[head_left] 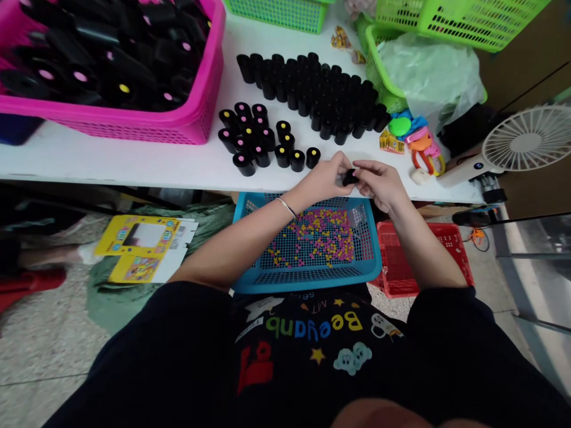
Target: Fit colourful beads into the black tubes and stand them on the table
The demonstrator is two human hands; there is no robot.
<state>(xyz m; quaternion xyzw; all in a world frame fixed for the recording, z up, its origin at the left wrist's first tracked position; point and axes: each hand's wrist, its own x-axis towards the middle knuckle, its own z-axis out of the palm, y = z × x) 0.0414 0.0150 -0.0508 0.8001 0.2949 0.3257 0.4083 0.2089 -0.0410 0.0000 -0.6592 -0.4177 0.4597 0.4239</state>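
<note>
Over the table's front edge my left hand grips a small black cylinder. Beside it my right hand has its fingers pinched at the cylinder's end, where a speck of pink shows; whether it holds a separate pink piece is hard to see. Left of my hands stand several black cylinders with pink or yellow dots on top. Farther back is a large group of upright black cylinders without visible dots. Below my forearms, a blue basket holds many tiny pink and yellow pieces.
A pink basket full of black cylinders stands at the left. At the right are a green basket with a plastic bag, colourful small items and a white fan. A red basket sits lower right.
</note>
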